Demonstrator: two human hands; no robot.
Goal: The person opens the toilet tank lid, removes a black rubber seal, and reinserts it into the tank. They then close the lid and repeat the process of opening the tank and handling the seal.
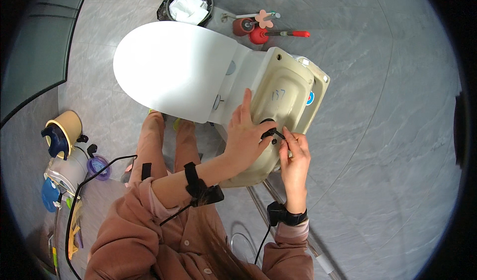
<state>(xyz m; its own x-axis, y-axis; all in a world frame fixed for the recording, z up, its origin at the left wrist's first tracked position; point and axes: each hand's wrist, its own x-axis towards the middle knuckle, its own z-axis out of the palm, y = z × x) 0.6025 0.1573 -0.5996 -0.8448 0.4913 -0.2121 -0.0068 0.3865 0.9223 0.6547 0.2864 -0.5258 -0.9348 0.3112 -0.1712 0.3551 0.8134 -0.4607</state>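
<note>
A white toilet with its lid (174, 69) shut stands before me. Its cistern cover (283, 101) lies turned over, cream underside up, across the tank. My left hand (246, 136) rests flat on this underside and pinches a small black fitting (270, 131) at the middle hole. My right hand (294, 153) meets it from the right, fingertips on the same black part. Both wrists carry black straps with cables.
A black bin (189, 4) with white paper stands behind the toilet. Beside it lie a red plunger (273, 33) and a brush. At the left are a yellow and blue container (62, 131), a white jug and a purple cup. Grey tiles cover the floor.
</note>
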